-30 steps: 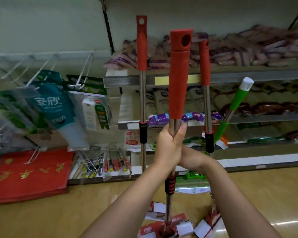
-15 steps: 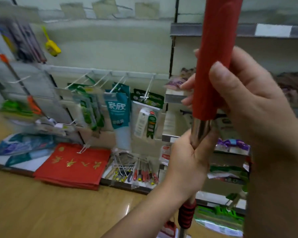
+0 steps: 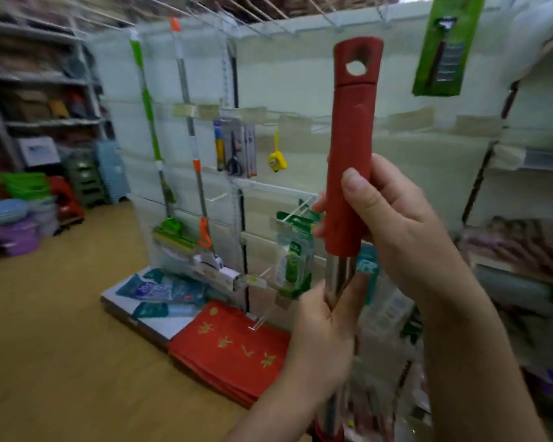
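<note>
I hold a mop pole upright in front of me. Its red foam handle [image 3: 351, 148] has a hanging hole at the top, and a shiny steel shaft [image 3: 338, 280] runs down from it. My right hand [image 3: 393, 224] grips the lower part of the red handle, thumb across the front. My left hand [image 3: 320, 333] grips the steel shaft just below. The pole's lower end is hidden behind my arms.
A white pegboard wall [image 3: 300, 90] stands behind, with a green mop [image 3: 147, 103] and an orange mop [image 3: 189, 122] leaning on it, a yellow tape measure [image 3: 277, 161] and packaged goods on hooks. Red mats [image 3: 233, 349] lie on the wooden floor. Plastic basins [image 3: 16, 215] are stacked at left. A green package [image 3: 444, 49] hangs overhead.
The view has swung left, away from the shelf of other red-handled mops. My right hand moved up from the shaft onto the red handle, and the pole came closer.
</note>
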Demonstrator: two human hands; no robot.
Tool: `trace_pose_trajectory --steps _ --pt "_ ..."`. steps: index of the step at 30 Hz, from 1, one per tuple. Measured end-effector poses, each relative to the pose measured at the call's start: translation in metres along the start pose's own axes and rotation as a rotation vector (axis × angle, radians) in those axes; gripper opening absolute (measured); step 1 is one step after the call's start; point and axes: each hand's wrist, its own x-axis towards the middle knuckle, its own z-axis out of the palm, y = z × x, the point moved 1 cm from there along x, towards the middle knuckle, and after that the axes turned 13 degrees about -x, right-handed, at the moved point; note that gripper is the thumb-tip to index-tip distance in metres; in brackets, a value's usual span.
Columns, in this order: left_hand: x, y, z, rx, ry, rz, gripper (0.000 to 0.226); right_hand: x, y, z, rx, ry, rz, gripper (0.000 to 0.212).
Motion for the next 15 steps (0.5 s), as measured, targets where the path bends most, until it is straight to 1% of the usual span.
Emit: trace_pose_trajectory --steps 2,6,10,13,15 --pt "0.008 0.015 -0.034 0.041 0.064 0.024 0.057 0.023 -0.002 0.031 0.042 -0.032 -0.032 0.018" --pt "0.03 0.042 -0.099 0.149 0.176 0.087 0.055 0.072 -0.003 0.09 0.126 -0.102 -0.094 0.02" --pt "0.067 0.069 -0.164 0.233 0.277 0.135 0.058 0.132 0.004 0.149 0.175 -0.139 -0.149 0.013" --pt "0.102 0.085 -0.216 0.254 0.336 0.146 0.051 0.185 0.014 0.194 0.183 -0.188 -0.192 0.012" --pt "0.129 0.092 -0.253 0.275 0.383 0.136 0.052 0.221 0.023 0.224 0.188 -0.208 -0.211 0.012"
